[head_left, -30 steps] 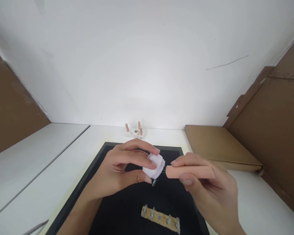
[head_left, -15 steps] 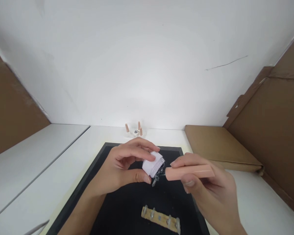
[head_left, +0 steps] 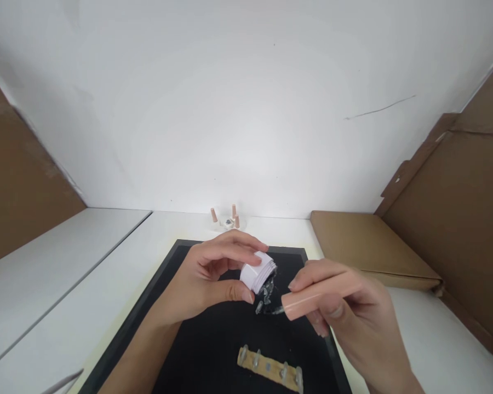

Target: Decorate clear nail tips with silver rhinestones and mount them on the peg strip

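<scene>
A small white jar (head_left: 255, 272) is tilted on its side, its threaded mouth facing right, pinched between the thumb and fingers of my left hand (head_left: 217, 268). Dark and clear glittery bits (head_left: 266, 293) show at the mouth and just below it. My right hand (head_left: 349, 312) grips a pink handle (head_left: 312, 295) whose thin tip (head_left: 276, 311) points left, close beneath the bits. Nearer me, a tan strip (head_left: 271, 368) with several small clear pieces standing on it lies on the black mat (head_left: 213, 350).
Behind the mat stands a small clear holder (head_left: 229, 223) with pink-capped pegs. A flat cardboard box (head_left: 353, 241) lies at the right, and cardboard panels rise at both sides. A grey pointed object (head_left: 63, 381) is at the lower left edge.
The pink handle in my right hand has tilted, its tip moving down and slightly away from the jar mouth. More of the glittery bits now show. My left hand has barely moved.
</scene>
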A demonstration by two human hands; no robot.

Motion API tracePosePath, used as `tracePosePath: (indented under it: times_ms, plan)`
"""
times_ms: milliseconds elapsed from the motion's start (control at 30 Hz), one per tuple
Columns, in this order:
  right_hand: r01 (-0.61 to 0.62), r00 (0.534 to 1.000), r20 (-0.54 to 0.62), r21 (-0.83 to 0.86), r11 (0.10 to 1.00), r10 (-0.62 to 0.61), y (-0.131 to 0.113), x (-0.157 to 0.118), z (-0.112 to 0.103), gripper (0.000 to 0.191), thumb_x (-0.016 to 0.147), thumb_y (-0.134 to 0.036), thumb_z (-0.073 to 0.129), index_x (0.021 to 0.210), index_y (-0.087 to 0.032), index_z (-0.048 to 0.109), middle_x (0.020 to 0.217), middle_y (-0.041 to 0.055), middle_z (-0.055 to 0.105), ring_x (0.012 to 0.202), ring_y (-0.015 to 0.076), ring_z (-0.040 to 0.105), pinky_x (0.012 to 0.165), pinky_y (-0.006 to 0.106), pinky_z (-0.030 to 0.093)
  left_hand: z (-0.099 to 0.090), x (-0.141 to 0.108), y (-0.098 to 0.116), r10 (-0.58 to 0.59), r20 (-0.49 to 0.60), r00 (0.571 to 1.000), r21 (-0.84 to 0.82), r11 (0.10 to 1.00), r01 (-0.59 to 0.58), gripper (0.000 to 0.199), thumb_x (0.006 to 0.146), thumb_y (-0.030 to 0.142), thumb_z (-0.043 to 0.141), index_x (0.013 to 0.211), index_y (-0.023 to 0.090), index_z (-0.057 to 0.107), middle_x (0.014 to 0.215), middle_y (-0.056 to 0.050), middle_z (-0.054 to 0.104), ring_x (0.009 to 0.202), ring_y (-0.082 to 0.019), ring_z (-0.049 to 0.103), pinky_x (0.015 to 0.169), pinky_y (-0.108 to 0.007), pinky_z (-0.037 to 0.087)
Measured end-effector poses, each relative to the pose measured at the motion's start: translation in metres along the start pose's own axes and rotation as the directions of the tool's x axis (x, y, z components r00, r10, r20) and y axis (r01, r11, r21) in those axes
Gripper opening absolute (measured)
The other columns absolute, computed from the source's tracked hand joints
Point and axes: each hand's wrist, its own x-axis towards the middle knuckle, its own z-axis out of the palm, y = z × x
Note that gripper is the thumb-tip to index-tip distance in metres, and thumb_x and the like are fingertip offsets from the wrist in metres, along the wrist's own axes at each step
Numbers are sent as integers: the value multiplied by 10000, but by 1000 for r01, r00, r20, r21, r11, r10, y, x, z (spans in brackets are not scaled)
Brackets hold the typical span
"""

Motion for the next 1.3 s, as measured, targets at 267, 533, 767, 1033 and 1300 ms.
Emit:
tracePosePath:
  times_ms: [267,533,767,1033,1300]
  plan:
    - [-67,996,-51,121,990,74,4,-2,-6,239,861,-444,669,740,-270,779,717,22,754,384,54,450,346,188,347,1,2,3,0,-49,999,58,998,3,349,735,111,818,1030,294,779,1079,-57,692,955,-168,664,762,-222,592]
    - [-149,980,-106,165,975,168,9,-3,-10,235,853,-426,680,703,-267,765,774,16,744,367,41,474,322,173,379,-5,0,0,-26,-146,989,141,989,46,328,722,94,823,1006,245,765,1066,-57,689,976,-178,652,818,-248,567]
    - [-193,976,-107,-35,981,188,10,4,-18,338,871,-421,653,631,-207,759,747,45,715,399,46,480,341,179,405,-10,-8,-4,-144,-213,966,137,975,176,294,724,111,810,943,189,630,1001,-35,658,864,-149,662,763,-253,545]
    - [-253,965,-78,-45,966,249,8,8,-26,318,837,-459,676,699,-186,767,631,42,690,369,63,471,330,196,401,-18,-55,-55,-446,-355,822,295,781,551,441,719,226,731,1072,220,467,1036,-42,619,891,-198,691,789,-334,552]
    - [-300,953,-56,-30,953,298,5,9,-30,321,822,-435,698,622,-192,761,788,67,716,420,54,491,348,187,415,-36,-114,-96,-493,-446,747,508,547,665,537,790,273,659,1299,269,488,1130,-54,730,1106,-277,631,1015,-469,437]
